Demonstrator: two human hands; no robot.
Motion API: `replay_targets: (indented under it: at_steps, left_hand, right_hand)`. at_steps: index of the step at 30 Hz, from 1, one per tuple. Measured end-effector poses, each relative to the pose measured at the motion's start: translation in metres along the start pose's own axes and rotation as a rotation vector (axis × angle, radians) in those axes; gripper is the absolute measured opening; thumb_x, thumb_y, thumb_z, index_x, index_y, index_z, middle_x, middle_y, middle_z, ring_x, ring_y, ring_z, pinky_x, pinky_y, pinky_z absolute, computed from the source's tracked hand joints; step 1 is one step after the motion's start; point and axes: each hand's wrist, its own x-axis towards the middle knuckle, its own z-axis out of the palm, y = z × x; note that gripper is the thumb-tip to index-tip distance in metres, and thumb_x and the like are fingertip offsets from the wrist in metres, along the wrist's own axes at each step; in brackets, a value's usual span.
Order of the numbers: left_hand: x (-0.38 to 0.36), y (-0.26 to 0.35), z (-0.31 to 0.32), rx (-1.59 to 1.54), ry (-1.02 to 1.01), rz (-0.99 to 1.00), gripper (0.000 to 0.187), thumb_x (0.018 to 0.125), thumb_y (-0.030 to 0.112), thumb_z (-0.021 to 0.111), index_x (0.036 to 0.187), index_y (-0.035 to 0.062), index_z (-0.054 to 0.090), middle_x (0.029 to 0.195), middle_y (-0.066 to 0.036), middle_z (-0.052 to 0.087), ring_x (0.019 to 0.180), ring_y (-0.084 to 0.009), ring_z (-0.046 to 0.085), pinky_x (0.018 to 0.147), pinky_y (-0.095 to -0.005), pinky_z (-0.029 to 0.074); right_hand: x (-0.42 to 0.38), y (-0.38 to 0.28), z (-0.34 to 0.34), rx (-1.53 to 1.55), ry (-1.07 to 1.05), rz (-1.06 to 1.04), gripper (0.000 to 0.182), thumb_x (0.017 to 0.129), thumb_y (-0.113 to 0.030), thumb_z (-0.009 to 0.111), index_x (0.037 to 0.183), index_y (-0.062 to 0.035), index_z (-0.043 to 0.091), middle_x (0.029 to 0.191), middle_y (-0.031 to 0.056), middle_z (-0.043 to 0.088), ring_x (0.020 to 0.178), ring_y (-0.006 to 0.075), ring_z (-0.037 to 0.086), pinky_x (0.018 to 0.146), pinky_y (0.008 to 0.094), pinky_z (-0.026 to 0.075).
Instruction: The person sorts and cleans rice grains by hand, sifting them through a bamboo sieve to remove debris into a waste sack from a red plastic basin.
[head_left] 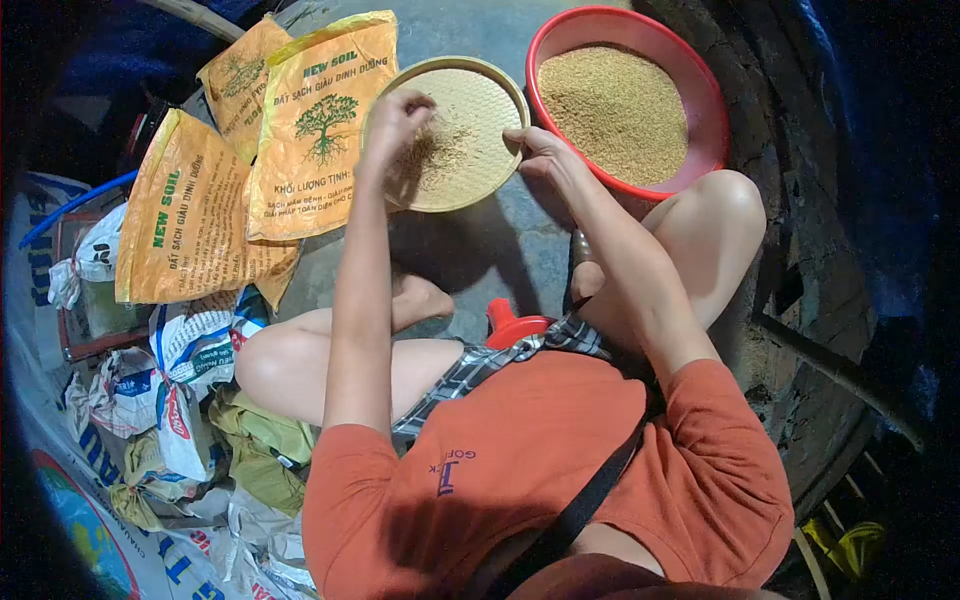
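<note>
A round woven winnowing tray (490, 120) with a pale rim is held up in front of me, tilted slightly. On its left half lies a loose scatter of brown grain and husks (435, 160). My left hand (400, 118) hovers over that scatter with its fingers curled together; what they pinch, if anything, is too small to see. At the tray's right edge my right hand (538, 150) is closed on the rim, thumb on top. Beside it stands a red plastic basin (708, 130) holding golden unhusked grain (615, 115).
Orange printed sacks (320, 120) lie left of the tray. Several knotted plastic bags (180, 410) crowd my left knee. A red plastic object (512, 325), perhaps a funnel, sits between my crossed legs on the concrete floor (470, 270). A pole (840, 380) leans at the right.
</note>
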Motion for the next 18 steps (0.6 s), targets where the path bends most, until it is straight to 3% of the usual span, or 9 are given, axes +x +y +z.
replay_targets:
  at_steps: [3,5,7,8,9,11,12,16,18]
  left_hand:
    - [0.002,0.006,-0.031,-0.149,-0.065,-0.070,0.018,0.073,0.012,0.056,0.088,0.0035,0.059,0.078,-0.005,0.061,0.070,-0.0120,0.056,0.064,-0.0245,0.045]
    - [0.001,-0.016,-0.036,-0.205,-0.101,-0.060,0.020,0.072,0.016,0.057,0.088,0.0035,0.059,0.077,-0.007,0.061,0.066,-0.0162,0.057,0.062,-0.0271,0.045]
    - [-0.003,-0.034,-0.035,0.133,-0.114,-0.118,0.027,0.070,0.019,0.060,0.093,0.0040,0.057,0.079,-0.009,0.060,0.068,-0.0178,0.058,0.066,-0.0295,0.046]
    - [-0.003,-0.038,-0.034,0.161,-0.173,-0.286,0.043,0.065,0.024,0.065,0.102,0.0051,0.052,0.096,-0.015,0.054,0.085,-0.0225,0.054,0.076,-0.0327,0.043]
    - [-0.004,-0.043,-0.026,0.162,-0.176,-0.283,0.043,0.065,0.024,0.065,0.102,0.0051,0.052,0.096,-0.015,0.054,0.085,-0.0225,0.054,0.076,-0.0327,0.043]
    - [-0.010,-0.052,-0.004,0.062,-0.142,-0.069,0.059,0.060,0.027,0.069,0.110,0.0075,0.046,0.108,-0.019,0.043,0.099,-0.0279,0.046,0.083,-0.0336,0.039]
    - [-0.015,-0.037,-0.002,0.271,-0.233,-0.091,0.067,0.055,0.024,0.072,0.113,0.0098,0.042,0.112,-0.021,0.035,0.104,-0.0311,0.039,0.086,-0.0337,0.036]
    - [-0.020,-0.015,0.011,0.459,-0.204,-0.017,0.063,0.055,0.022,0.071,0.111,0.0102,0.045,0.111,-0.020,0.036,0.102,-0.0286,0.041,0.084,-0.0332,0.037]
    - [-0.015,-0.003,0.002,0.182,-0.191,-0.166,0.039,0.061,0.018,0.067,0.096,0.0073,0.054,0.090,-0.016,0.050,0.082,-0.0220,0.050,0.071,-0.0303,0.041]
  right_hand:
    - [-0.005,0.001,0.003,0.034,-0.001,0.004,0.025,0.081,-0.007,0.042,0.103,0.0036,0.043,0.099,0.0153,0.050,0.091,0.0247,0.049,0.083,0.0414,0.040]
    - [-0.005,0.001,0.004,0.065,-0.019,0.016,0.025,0.081,-0.007,0.044,0.102,0.0041,0.044,0.100,0.0153,0.051,0.091,0.0247,0.050,0.084,0.0404,0.039]
    - [-0.006,-0.001,0.004,0.055,-0.014,0.020,0.023,0.080,-0.007,0.045,0.101,0.0036,0.045,0.096,0.0143,0.052,0.088,0.0239,0.051,0.083,0.0397,0.040]
    - [-0.007,-0.001,0.003,0.058,-0.014,0.017,0.023,0.080,-0.007,0.045,0.101,0.0036,0.045,0.096,0.0143,0.052,0.088,0.0239,0.051,0.083,0.0397,0.040]
    - [-0.010,-0.001,0.005,0.036,0.014,-0.015,0.023,0.080,-0.007,0.045,0.100,0.0035,0.046,0.094,0.0140,0.052,0.087,0.0234,0.051,0.083,0.0397,0.040]
    - [-0.014,-0.001,0.008,0.016,0.038,-0.045,0.022,0.080,-0.007,0.046,0.099,0.0033,0.046,0.093,0.0137,0.053,0.086,0.0230,0.052,0.082,0.0396,0.040]
    - [-0.015,-0.002,0.009,0.023,0.012,-0.034,0.022,0.079,-0.007,0.046,0.099,0.0032,0.047,0.092,0.0135,0.053,0.085,0.0228,0.052,0.082,0.0396,0.041]
    - [-0.014,-0.003,0.009,-0.023,-0.020,-0.027,0.022,0.079,-0.006,0.046,0.100,0.0027,0.046,0.093,0.0130,0.053,0.086,0.0228,0.052,0.082,0.0400,0.041]
    - [-0.011,-0.002,0.007,-0.034,-0.013,-0.035,0.023,0.079,-0.006,0.046,0.100,0.0024,0.046,0.095,0.0131,0.053,0.087,0.0230,0.051,0.082,0.0403,0.040]
